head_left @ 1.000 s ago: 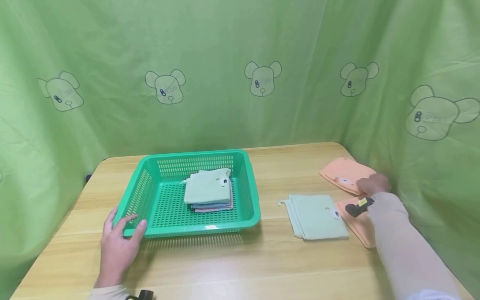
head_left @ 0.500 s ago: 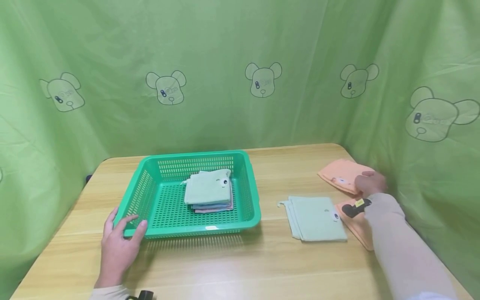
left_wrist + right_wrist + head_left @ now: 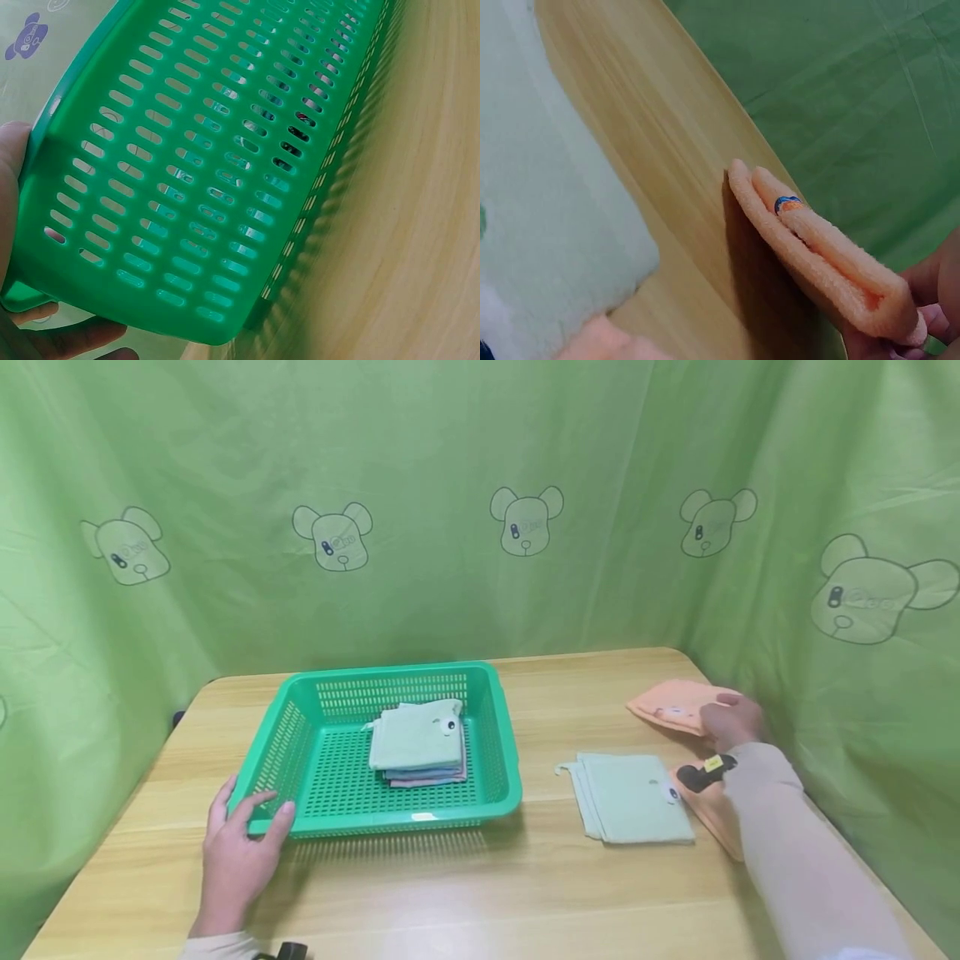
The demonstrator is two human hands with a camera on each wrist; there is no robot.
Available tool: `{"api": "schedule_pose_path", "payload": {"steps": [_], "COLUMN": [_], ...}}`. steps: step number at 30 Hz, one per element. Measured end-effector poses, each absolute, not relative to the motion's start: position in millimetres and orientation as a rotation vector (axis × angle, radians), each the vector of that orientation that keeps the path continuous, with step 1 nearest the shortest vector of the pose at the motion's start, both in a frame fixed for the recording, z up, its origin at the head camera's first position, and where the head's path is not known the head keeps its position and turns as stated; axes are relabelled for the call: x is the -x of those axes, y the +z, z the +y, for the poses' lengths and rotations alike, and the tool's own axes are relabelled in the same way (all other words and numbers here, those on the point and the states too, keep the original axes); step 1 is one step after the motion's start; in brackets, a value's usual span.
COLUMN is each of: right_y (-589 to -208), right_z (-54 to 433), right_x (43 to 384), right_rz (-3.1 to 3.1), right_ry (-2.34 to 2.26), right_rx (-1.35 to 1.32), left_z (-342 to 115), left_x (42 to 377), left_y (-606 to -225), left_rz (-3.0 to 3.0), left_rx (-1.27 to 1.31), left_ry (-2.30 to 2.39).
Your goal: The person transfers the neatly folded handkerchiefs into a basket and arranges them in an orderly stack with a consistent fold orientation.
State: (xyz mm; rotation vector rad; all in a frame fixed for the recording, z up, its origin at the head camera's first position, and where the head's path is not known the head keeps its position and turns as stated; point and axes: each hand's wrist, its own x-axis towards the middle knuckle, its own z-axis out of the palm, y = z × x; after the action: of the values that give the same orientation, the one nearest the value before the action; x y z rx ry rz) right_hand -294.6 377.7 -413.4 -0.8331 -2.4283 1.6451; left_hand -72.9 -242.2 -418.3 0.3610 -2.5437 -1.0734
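My left hand point(image 3: 238, 860) grips the near-left corner of a green plastic basket point(image 3: 360, 823); the left wrist view shows a thumb and fingers at the rim of its slotted wall point(image 3: 150, 180). At the far right of the table, my right hand point(image 3: 735, 720) pinches a folded orange towel point(image 3: 663, 700) by its right end. Seen from the right wrist, the fold of this towel point(image 3: 817, 262) stands on edge, partly raised from the wood. A folded pale green towel point(image 3: 630, 797) lies nearer me, overlapping another orange towel point(image 3: 716, 814) that my right forearm partly hides.
Inside the basket, on its right side, sits a stack of folded towels point(image 3: 416, 739) topped by a pale green one. A green curtain point(image 3: 585, 585) with bear-head prints hangs behind the wooden table point(image 3: 450, 893) and close along its right edge.
The right hand has shifted a little left and nearer with the orange towel, whose left end has swung left. The left hand and basket have stayed put.
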Motion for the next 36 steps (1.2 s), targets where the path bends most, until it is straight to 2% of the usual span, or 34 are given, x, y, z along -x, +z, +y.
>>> {"api": "schedule_pose_path", "payload": {"steps": [36], "right_y": [-390.3], "right_z": [346.0], "right_x": [294.0], "right_rz": [-2.482], "right_ry": [1.590], "right_rx": [0.649], "left_z": [-242.8], "left_x": [72.5], "left_y": [-419.9], "left_rz": [-2.545], "left_rx": [-0.362], "left_ry": [-1.075]}}
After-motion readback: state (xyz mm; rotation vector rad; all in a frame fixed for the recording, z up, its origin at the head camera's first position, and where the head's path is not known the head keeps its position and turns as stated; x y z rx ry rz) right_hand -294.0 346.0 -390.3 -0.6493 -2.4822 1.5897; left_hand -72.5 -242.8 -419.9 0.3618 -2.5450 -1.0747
